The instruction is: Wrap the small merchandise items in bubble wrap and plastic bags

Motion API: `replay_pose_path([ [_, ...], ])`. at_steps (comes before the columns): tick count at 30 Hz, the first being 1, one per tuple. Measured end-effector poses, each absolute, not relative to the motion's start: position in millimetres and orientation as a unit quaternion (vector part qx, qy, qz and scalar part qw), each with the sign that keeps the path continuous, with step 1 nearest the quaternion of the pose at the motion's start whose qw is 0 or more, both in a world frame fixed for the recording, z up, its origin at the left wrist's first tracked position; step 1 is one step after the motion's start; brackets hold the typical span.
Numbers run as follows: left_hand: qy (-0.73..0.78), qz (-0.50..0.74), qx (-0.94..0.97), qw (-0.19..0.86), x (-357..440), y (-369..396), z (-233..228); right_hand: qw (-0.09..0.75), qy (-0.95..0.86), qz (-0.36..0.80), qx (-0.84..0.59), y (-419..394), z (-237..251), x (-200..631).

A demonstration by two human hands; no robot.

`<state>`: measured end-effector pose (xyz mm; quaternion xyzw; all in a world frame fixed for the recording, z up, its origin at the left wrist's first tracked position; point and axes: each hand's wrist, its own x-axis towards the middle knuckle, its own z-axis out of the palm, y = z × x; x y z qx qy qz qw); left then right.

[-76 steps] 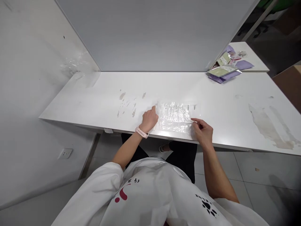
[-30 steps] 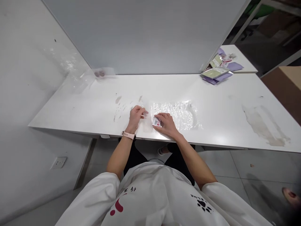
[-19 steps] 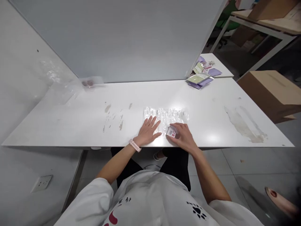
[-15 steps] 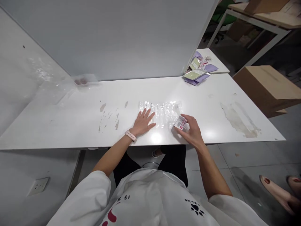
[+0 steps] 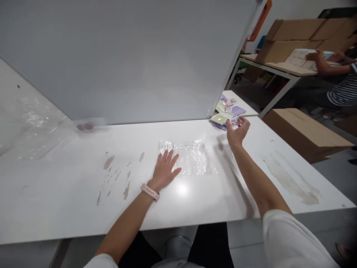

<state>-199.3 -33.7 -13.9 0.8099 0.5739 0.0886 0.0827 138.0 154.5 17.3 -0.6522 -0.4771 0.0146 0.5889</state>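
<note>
The left hand [image 5: 164, 172] is lying flat, fingers spread, on the near-left edge of the clear plastic bag [image 5: 189, 158]; the right hand [image 5: 237, 132] is pinching a small red-and-white packet [image 5: 236, 121] by the far-right pile of pouches [image 5: 224, 113]

The scene is evenly and brightly lit from overhead. A glare spot is thrown on the white table [image 5: 69, 201], and highlights glint on the clear plastic sheet [image 5: 192, 158]. A soft shadow is cast beside the right forearm. Edges are bent by wide-angle distortion; the background is blurred.
</note>
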Motion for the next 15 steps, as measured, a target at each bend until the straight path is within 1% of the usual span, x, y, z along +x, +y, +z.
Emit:
replay_pose_path([
  [1, 0.573, 0.092, 0.810, 0.083, -200, -33, -14, 0.588, -0.456, -0.017, -0.668, 176, 15, 138],
  [3, 0.570, 0.101, 0.811, 0.081, -202, -33, -15, 0.575, -0.381, -0.034, -0.723, 212, 7, 133],
  [7, 0.564, 0.120, 0.814, 0.072, -202, -33, -15, 0.514, -0.227, 0.036, -0.826, 259, -14, 117],
  [10, 0.560, 0.125, 0.816, 0.065, -203, -34, -15, 0.485, -0.220, 0.068, -0.844, 286, -23, 111],
  [15, 0.560, 0.118, 0.818, 0.059, -202, -35, -11, 0.457, -0.253, 0.066, -0.850, 330, -22, 122],
])
